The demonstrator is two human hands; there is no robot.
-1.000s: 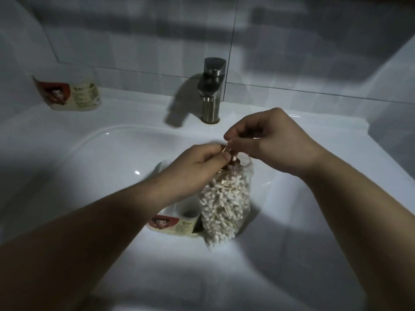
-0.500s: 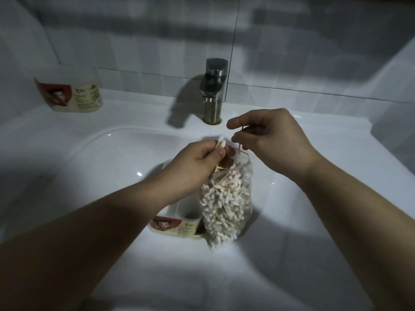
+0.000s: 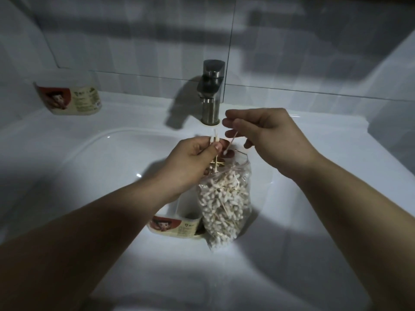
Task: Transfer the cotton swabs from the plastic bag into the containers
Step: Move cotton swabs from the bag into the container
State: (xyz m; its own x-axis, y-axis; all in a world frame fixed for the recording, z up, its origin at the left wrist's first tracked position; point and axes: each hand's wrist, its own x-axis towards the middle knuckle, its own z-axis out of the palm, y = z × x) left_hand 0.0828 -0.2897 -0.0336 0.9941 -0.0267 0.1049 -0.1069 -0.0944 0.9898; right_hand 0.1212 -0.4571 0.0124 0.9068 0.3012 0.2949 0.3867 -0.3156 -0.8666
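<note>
Head view: left hand (image 3: 190,162) pinches a swab bunch (image 3: 215,140), right hand (image 3: 269,135) a single swab (image 3: 231,142); container (image 3: 179,228) label unreadable.

place: home bathroom | evidence: white sink (image 3: 94,153), steel faucet (image 3: 211,93), tiled wall (image 3: 139,41)

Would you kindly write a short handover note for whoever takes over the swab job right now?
Left hand: grips a small bunch of swabs above the bag's mouth.
Right hand: pinches a single swab beside that bunch.
Bag: upright in the sink, nearly full.
Near container: open, in the sink, touching the bag's left side; no swabs visible inside.
Far container: on the ledge at back left, untouched.
Done: a few swabs pulled out, none placed that I can see.
Left: put the held swabs in the near container, then move the rest.
</note>
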